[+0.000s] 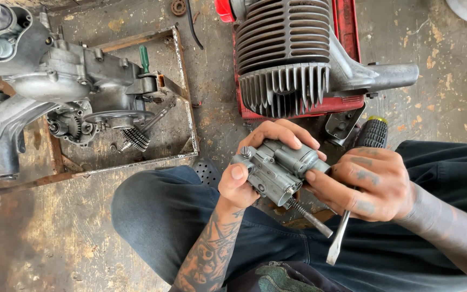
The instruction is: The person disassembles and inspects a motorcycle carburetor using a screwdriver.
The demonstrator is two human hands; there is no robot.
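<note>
Over the lap, both hands clamp a grey carburetor (274, 170): left hand (255, 162) wraps its body, right hand (371, 184) pinches its end, apparently also gripping a screwdriver (347, 227). Beyond, a finned cylinder (285, 54) and an engine case (77, 81) lie on the floor.

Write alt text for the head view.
Both hands hold a small grey carburetor over the lap; the left hand wraps it, and the right hand also holds a flat screwdriver. A finned engine cylinder lies ahead.
</note>
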